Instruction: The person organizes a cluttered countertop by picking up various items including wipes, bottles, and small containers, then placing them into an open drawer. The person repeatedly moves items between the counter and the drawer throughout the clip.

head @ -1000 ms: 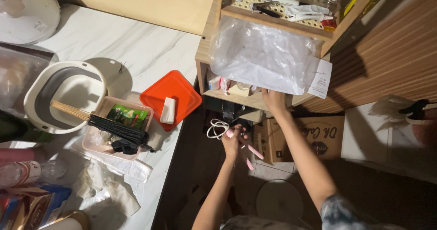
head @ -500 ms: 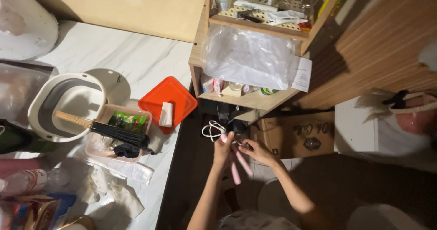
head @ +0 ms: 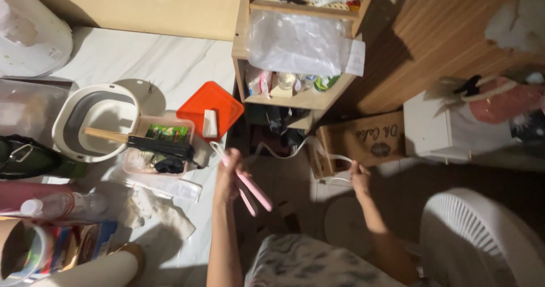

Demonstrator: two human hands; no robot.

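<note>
My left hand (head: 228, 176) grips a pink two-bladed hair tool (head: 252, 189) that points down to the right, over the edge of the white marble table (head: 170, 65). A white cord (head: 295, 149) runs from the tool across to my right hand (head: 360, 174), which pinches the cord's far end near a cardboard box (head: 369, 142) on the floor. The cord hangs stretched in a loose arc between the two hands.
A wooden shelf unit (head: 295, 97) with a plastic bag (head: 298, 40) stands ahead. On the table sit an orange square lid (head: 218, 102), a pink tray (head: 162, 151) with a black folded fan, and a white basin (head: 96, 119). A white electric fan (head: 482, 241) stands at lower right.
My hands have pulled apart: the left moved left with the pink tool, the right moved right and drew out the white cord that had been coiled. The view shifted downward.
</note>
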